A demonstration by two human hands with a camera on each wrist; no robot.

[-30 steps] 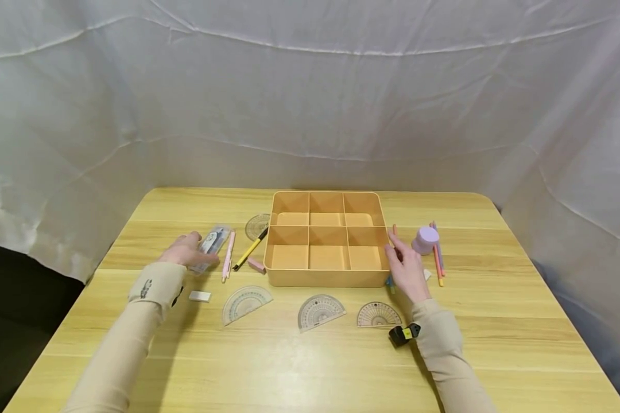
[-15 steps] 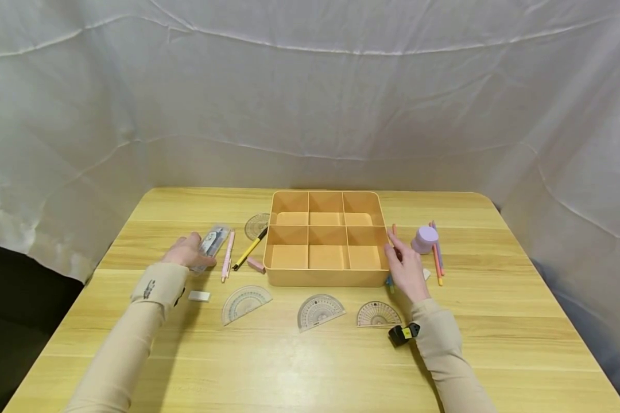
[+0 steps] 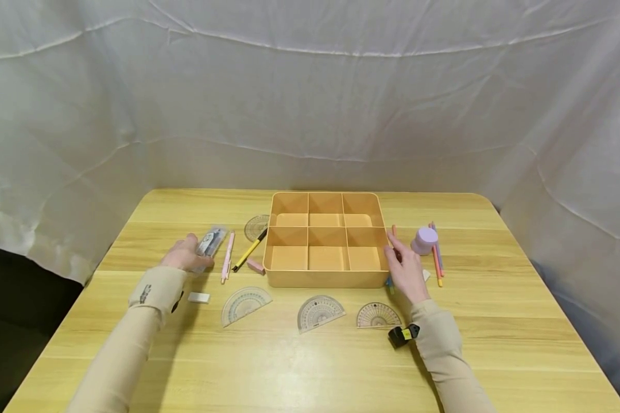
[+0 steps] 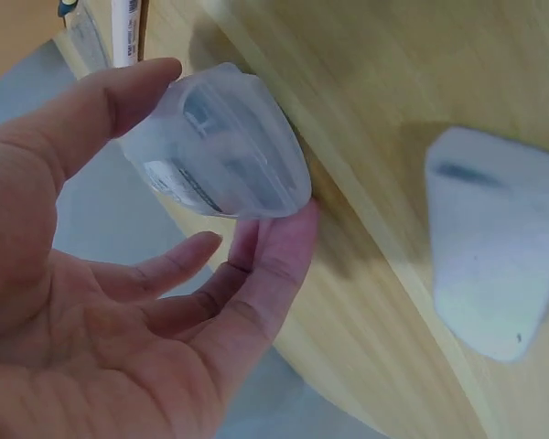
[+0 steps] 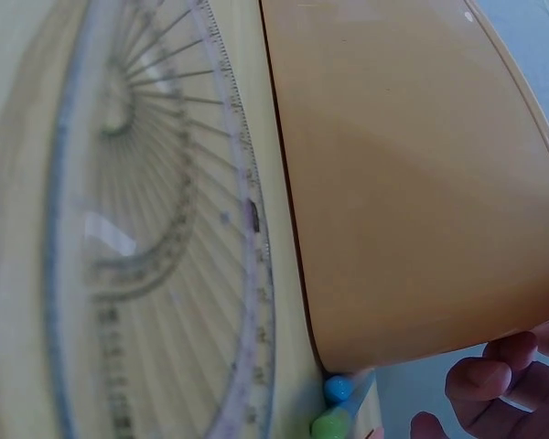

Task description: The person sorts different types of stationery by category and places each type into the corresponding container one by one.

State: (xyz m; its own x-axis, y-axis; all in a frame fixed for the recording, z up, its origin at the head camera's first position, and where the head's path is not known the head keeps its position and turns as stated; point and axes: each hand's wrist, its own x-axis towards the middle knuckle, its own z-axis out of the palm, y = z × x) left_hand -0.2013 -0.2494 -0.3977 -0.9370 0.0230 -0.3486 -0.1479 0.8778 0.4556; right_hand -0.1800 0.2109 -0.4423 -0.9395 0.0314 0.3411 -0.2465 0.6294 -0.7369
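Observation:
On the left of the table in the head view lies a clear plastic case [image 3: 214,240] with dark items inside. My left hand [image 3: 183,254] pinches it, thumb on one side and fingertips on the other; the left wrist view shows this grip on the translucent case [image 4: 233,146] closely. An orange organizer box [image 3: 328,279] with several compartments stands in the middle. My right hand [image 3: 406,271] touches its right side with loosely bent fingers; in the right wrist view the fingers [image 5: 480,377] lie by the box wall [image 5: 412,183].
Near the case are a white eraser [image 3: 198,297], a pink pen [image 3: 228,257], a yellow-black pencil [image 3: 250,250] and a pink eraser [image 3: 255,265]. Protractors, including one at the front middle [image 3: 320,313], lie before the box. A purple round-topped object [image 3: 425,240] and colored pens [image 3: 437,265] stand right.
My left thumb has drawn in a little, and the left hand has closed on the case's sides. My right hand stays at the box.

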